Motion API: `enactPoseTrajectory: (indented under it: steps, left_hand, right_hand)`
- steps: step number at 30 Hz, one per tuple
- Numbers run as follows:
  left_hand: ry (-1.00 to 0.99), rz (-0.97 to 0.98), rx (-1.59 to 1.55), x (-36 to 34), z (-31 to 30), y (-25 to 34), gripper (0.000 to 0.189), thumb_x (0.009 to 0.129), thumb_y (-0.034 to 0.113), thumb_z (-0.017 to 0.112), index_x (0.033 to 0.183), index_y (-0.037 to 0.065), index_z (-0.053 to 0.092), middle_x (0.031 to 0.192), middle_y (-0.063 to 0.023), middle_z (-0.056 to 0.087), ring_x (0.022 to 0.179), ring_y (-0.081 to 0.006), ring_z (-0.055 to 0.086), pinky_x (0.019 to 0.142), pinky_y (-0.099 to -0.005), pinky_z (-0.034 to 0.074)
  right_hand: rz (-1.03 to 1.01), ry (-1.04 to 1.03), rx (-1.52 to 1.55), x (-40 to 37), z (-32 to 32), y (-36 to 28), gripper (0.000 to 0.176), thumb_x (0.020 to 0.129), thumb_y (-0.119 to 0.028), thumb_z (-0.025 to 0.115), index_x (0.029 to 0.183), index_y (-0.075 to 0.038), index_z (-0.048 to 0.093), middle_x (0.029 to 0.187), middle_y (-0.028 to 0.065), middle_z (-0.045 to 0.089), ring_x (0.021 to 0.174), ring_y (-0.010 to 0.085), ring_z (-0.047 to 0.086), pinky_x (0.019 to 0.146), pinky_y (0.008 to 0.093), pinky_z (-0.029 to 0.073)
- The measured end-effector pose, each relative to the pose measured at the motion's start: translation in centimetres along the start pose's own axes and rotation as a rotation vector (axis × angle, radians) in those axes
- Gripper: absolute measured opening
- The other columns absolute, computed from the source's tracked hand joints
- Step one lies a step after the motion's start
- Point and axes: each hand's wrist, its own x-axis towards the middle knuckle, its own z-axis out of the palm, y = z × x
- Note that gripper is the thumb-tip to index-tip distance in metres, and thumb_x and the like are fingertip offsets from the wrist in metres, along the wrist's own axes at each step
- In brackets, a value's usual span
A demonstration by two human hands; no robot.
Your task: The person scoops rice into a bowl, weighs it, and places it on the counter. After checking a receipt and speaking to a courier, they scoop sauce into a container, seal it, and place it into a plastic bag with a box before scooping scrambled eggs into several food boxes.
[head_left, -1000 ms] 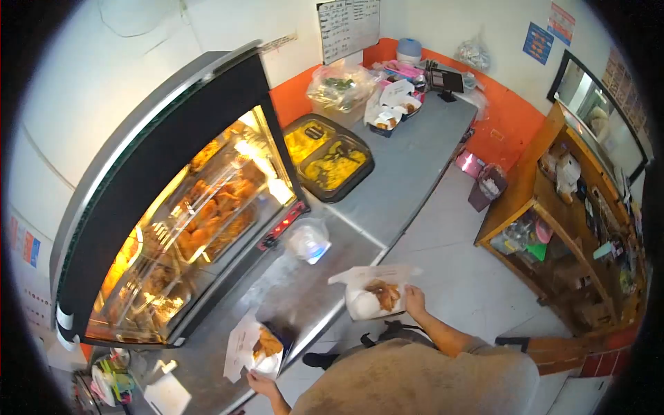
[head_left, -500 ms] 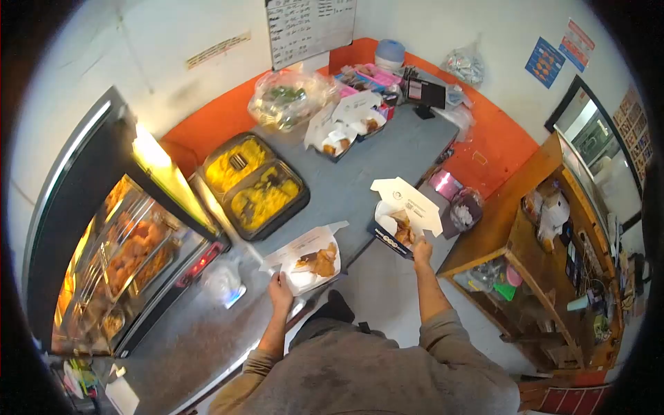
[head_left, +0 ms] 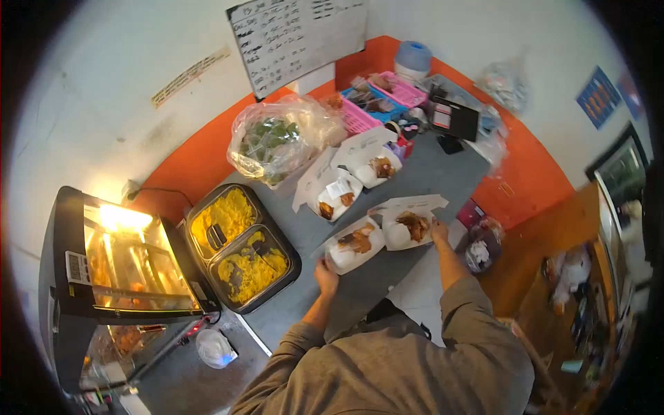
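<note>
My left hand (head_left: 326, 278) grips the near left corner of an open white box (head_left: 355, 244) with rice and a browned piece of food in it. My right hand (head_left: 439, 233) holds the right side of a second open box (head_left: 407, 227) with similar food, its lid raised at the back. The two boxes sit side by side at the front of the grey table (head_left: 443, 166). Behind them are two more open boxes, one on the left (head_left: 337, 197) and one on the right (head_left: 377, 166), each holding food.
A black two-part tray (head_left: 242, 309) of yellow food lies on the left, beside a lit glass warmer (head_left: 138, 263). Farther back are a large clear bag (head_left: 277, 138), pink baskets (head_left: 398, 90) and a small black screen (head_left: 454, 119). Wooden shelving (head_left: 529, 270) stands at the right.
Both boxes have moved forward from in front of my body onto the table and come together side by side. The view has turned and shifted nearer the table.
</note>
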Motion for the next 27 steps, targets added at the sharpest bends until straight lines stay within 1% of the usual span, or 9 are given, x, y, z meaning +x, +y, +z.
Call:
enactPoseTrajectory:
  steps: [4,6,9,12,13,17,20,22,27]
  left_hand:
    - [0.014,-0.060,-0.043,1.0,3.6,0.4,0.040,0.091,0.032,0.057,0.102,-0.007,0.058,0.095,-0.0236,0.065,0.085,-0.0340,0.064,0.074,-0.0396,0.049]
    - [-0.011,-0.147,-0.182,0.9,5.1,-0.1,0.045,0.090,0.032,0.059,0.113,-0.006,0.055,0.105,-0.0226,0.063,0.089,-0.0300,0.063,0.075,-0.0378,0.050]
    - [-0.026,-0.325,-0.393,-0.3,3.5,2.2,0.046,0.090,0.032,0.059,0.122,-0.001,0.052,0.105,-0.0163,0.063,0.086,-0.0201,0.061,0.072,-0.0309,0.049]
    - [0.100,-0.397,-0.509,-2.2,2.3,2.5,0.042,0.091,0.032,0.059,0.121,0.003,0.053,0.102,-0.0113,0.061,0.083,-0.0151,0.059,0.068,-0.0277,0.047]
    - [0.178,-0.440,-0.528,-2.7,1.9,3.0,0.040,0.091,0.032,0.059,0.119,0.004,0.054,0.102,-0.0083,0.060,0.081,-0.0134,0.058,0.066,-0.0269,0.046]
    - [0.323,-0.511,-0.522,-4.2,0.8,3.5,0.034,0.092,0.030,0.058,0.116,0.007,0.055,0.105,-0.0027,0.058,0.089,-0.0135,0.057,0.069,-0.0287,0.047]
    - [0.407,-0.540,-0.585,-5.9,-0.1,4.1,0.031,0.092,0.029,0.057,0.115,0.007,0.055,0.106,-0.0036,0.058,0.089,-0.0140,0.058,0.071,-0.0302,0.049]
    - [0.444,-0.541,-0.573,-7.5,-0.5,3.7,0.031,0.093,0.029,0.056,0.116,0.009,0.053,0.109,-0.0059,0.059,0.093,-0.0179,0.060,0.072,-0.0337,0.050]
    - [0.543,-0.622,-0.623,-11.1,-1.3,3.6,0.030,0.094,0.030,0.054,0.116,0.010,0.054,0.110,-0.0056,0.059,0.093,-0.0188,0.060,0.072,-0.0344,0.050]
  right_hand:
    - [-0.079,-0.205,0.018,8.2,0.7,-4.4,0.044,0.092,-0.036,0.049,0.097,0.005,0.064,0.091,0.0258,0.064,0.092,0.0390,0.061,0.082,0.0409,0.046]
    - [-0.165,-0.518,-0.182,15.8,2.2,-3.8,0.039,0.086,-0.027,0.054,0.108,0.004,0.062,0.111,0.0268,0.060,0.099,0.0428,0.059,0.089,0.0453,0.044]
    - [-0.607,-0.023,-0.559,18.1,-3.9,-18.8,0.018,0.083,-0.019,0.054,0.094,-0.006,0.063,0.088,0.0180,0.065,0.087,0.0364,0.062,0.075,0.0449,0.048]
    - [-1.005,0.264,0.068,14.5,-2.8,-37.8,0.013,0.086,-0.016,0.056,0.091,-0.006,0.062,0.083,0.0138,0.064,0.081,0.0336,0.062,0.070,0.0409,0.048]
    - [-1.092,-0.060,0.450,12.9,-0.1,-42.5,0.017,0.085,-0.012,0.058,0.098,-0.003,0.063,0.090,0.0139,0.066,0.083,0.0287,0.065,0.073,0.0365,0.050]
    - [-1.236,-0.922,0.253,7.4,16.5,-53.1,0.043,0.077,-0.011,0.068,0.117,-0.001,0.058,0.109,0.0202,0.063,0.105,0.0290,0.060,0.088,0.0363,0.048]
    - [-1.399,-0.679,-0.015,4.7,23.2,-54.9,0.065,0.071,-0.013,0.074,0.129,-0.004,0.047,0.123,0.0209,0.055,0.119,0.0300,0.050,0.095,0.0407,0.043]
    - [-1.146,-0.459,-0.350,2.2,22.2,-55.4,0.078,0.068,-0.016,0.076,0.136,-0.010,0.039,0.134,0.0209,0.045,0.126,0.0322,0.042,0.101,0.0434,0.039]
    - [-1.201,-0.463,0.006,6.5,31.4,-55.1,0.022,0.072,-0.014,0.071,0.091,-0.003,0.069,0.086,0.0181,0.068,0.085,0.0332,0.065,0.079,0.0411,0.049]
